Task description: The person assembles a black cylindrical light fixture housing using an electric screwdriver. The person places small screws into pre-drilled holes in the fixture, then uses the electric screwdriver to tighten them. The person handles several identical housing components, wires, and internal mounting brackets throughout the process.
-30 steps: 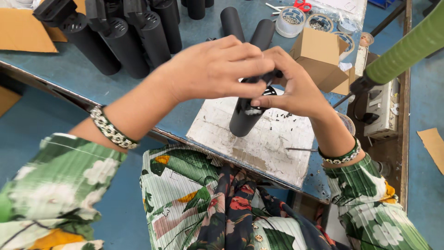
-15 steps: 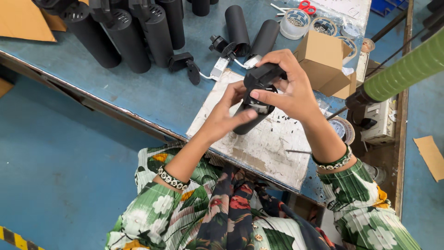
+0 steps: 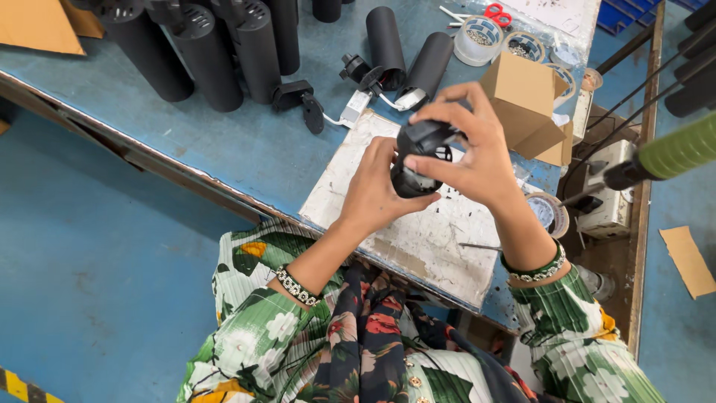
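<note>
The blue workbench (image 3: 224,149) carried a scuffed white work mat (image 3: 425,239) at its near edge. At 11 o'clock from the mat stood upright black cylinders (image 3: 224,52); at 12 o'clock lay two black tubes (image 3: 406,48) and a wired connector (image 3: 356,107). At 1 o'clock sat a cardboard box (image 3: 526,104), tape rolls (image 3: 481,39) and red-handled scissors (image 3: 496,13).

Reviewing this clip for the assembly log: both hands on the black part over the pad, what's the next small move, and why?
Probably a short twist or press of the cap piece by the right hand while the left hand steadies the black cylinder. Both hands grip it above the white pad, the right fingers curled over its upper end, so seating looks unfinished.
</note>
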